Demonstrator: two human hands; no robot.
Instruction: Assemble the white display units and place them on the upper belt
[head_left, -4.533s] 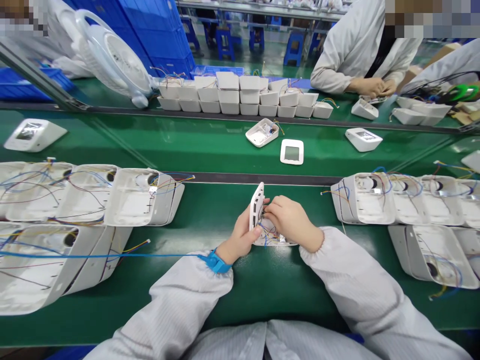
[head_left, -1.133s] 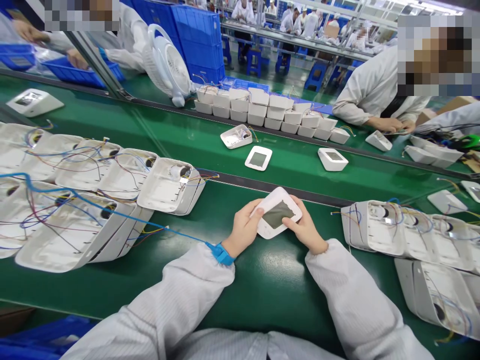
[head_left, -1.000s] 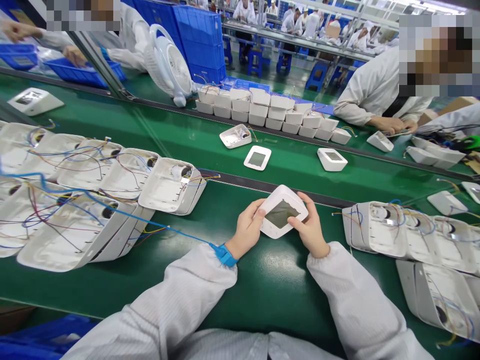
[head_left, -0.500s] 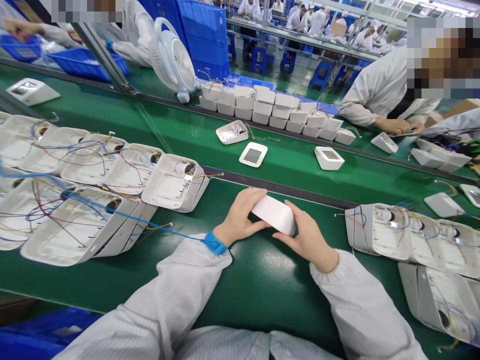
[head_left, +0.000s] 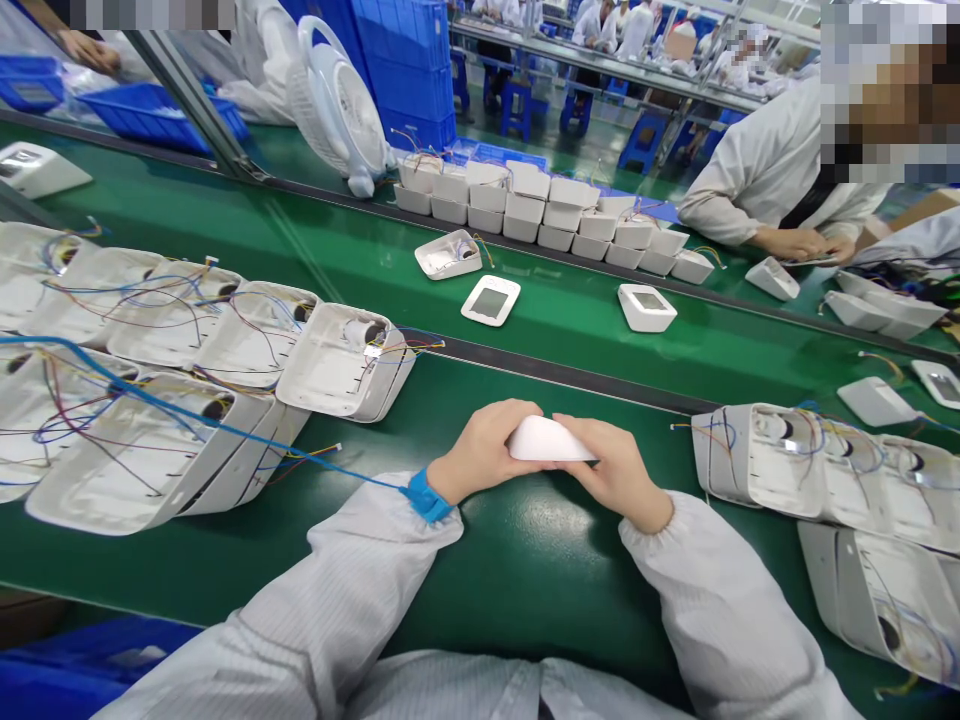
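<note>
Between both hands, above the green bench top, is a white wedge-shaped plastic casing (head_left: 551,440). My left hand (head_left: 484,447) is closed around its left end, with a blue wrist strap (head_left: 430,494) and cord at that wrist. Around the right end wraps my right hand (head_left: 619,462), its thumb low and its fingers on top. A smooth blank side of the casing faces me; its other faces are hidden. To the left sit stacked open white housings (head_left: 341,365) with coloured wires, and similar stacked housings (head_left: 757,455) stand on the right.
Beyond a dark rail, a green belt (head_left: 555,325) carries an open housing (head_left: 448,256) and white units with grey screens (head_left: 491,301). Farther back are a white fan (head_left: 345,105), a row of stacked casings (head_left: 525,215) and blue crates (head_left: 405,70). A co-worker (head_left: 765,170) works at far right.
Both hands have turned the white casing, so its side profile now faces me, and the hands sit closer together. The units on the belt have shifted left.
</note>
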